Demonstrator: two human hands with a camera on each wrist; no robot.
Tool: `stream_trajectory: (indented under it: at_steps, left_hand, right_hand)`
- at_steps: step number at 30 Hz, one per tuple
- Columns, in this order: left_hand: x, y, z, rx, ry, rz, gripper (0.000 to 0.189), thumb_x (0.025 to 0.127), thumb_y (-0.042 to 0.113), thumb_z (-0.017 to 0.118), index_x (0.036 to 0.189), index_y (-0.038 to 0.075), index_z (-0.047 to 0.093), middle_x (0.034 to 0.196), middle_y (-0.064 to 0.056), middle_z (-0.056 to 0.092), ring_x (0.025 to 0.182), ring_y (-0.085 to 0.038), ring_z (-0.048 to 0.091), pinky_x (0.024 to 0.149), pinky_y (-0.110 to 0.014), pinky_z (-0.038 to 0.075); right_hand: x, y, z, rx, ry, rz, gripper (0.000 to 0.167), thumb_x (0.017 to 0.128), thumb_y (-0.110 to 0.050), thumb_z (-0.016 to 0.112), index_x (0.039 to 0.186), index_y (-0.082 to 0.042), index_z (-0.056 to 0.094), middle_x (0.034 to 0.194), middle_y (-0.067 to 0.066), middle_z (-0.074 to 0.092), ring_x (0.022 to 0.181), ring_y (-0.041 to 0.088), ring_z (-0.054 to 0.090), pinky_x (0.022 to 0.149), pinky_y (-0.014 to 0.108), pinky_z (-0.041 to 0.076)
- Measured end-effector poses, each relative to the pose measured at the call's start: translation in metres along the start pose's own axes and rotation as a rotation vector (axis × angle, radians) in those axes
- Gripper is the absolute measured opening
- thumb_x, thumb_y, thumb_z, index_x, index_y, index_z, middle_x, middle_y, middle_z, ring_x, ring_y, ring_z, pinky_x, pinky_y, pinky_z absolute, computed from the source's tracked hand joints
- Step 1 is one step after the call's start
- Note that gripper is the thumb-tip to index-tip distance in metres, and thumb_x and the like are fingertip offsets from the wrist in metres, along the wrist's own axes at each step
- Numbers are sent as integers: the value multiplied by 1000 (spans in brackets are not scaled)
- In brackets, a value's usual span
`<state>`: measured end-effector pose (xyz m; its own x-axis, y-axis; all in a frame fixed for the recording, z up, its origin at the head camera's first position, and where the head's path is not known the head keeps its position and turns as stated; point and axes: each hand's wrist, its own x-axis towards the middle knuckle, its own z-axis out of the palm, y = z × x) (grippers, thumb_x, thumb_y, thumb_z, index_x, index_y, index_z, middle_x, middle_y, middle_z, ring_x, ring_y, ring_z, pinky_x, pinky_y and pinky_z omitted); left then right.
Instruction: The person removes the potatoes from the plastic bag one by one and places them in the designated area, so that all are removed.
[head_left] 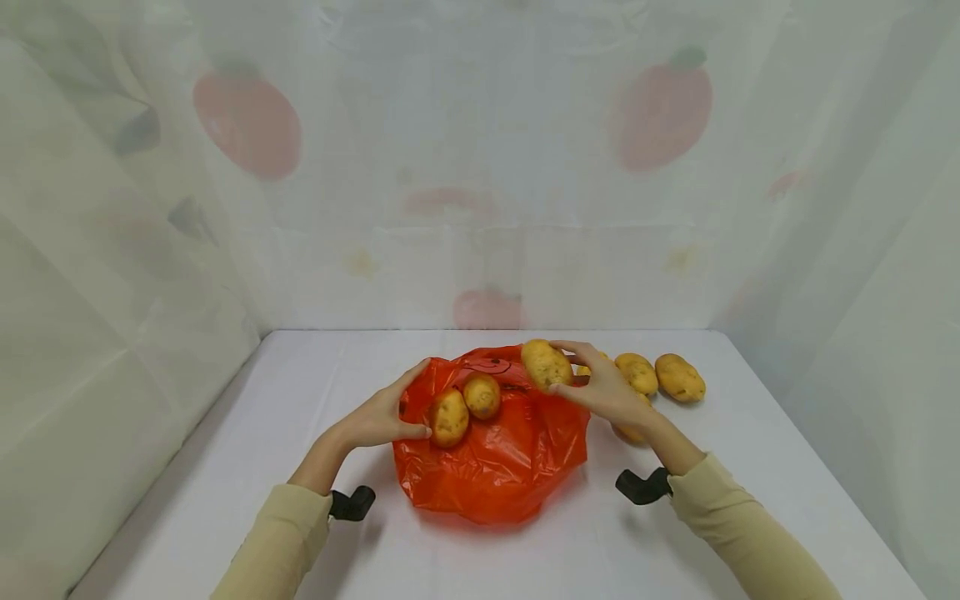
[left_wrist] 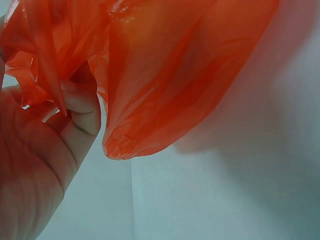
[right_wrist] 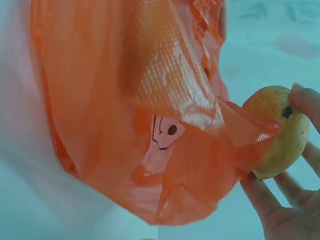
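A red plastic bag (head_left: 498,479) lies on the white table with its mouth spread wide. Inside it show two potatoes, one at the left (head_left: 449,419) and a rounder one (head_left: 482,396) beside it. My left hand (head_left: 378,414) grips the bag's left edge; in the left wrist view its fingers curl into the thin red plastic. At the bag's far right rim, my right hand (head_left: 606,390) holds another potato (head_left: 545,365) between thumb and fingers. The right wrist view shows a fold of the bag overlapping that potato (right_wrist: 282,142).
Several more potatoes lie on the table right of the bag, including one farthest right (head_left: 679,378) and one next to it (head_left: 635,372), with others partly hidden behind my right hand and wrist. Pale fabric walls (head_left: 487,167) enclose the table (head_left: 322,367) at the back and sides.
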<state>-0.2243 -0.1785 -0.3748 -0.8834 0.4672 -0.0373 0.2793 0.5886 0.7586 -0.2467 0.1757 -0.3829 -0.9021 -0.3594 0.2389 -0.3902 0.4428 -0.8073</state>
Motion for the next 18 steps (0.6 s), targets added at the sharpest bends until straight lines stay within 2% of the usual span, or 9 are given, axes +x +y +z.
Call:
stream_trajectory:
  at_steps: [8,13,18]
  left_hand:
    - [-1,0,-1,-8,-10,0,95,76,14,73,149,22,13,144,-13,35,122,-29,44,97,-48,41]
    - [0,0,-1,-2,-10,-4,95,76,14,73,149,22,12,144,-13,35,122,-29,44,98,-48,41]
    - [10,-20,3,4,9,-9,98,75,16,75,149,29,12,144,-9,35,122,-28,44,98,-49,40]
  right_hand:
    - [-9,1,-16,25,15,-36,67,81,-26,71,138,-18,38,141,7,34,126,33,37,98,49,41]
    - [-14,1,-26,0,24,11,66,82,-29,70,139,-23,37,142,5,33,128,33,36,95,45,45]
    - [-20,1,-35,-26,50,11,67,81,-30,71,139,-20,38,142,5,35,126,34,39,95,48,43]
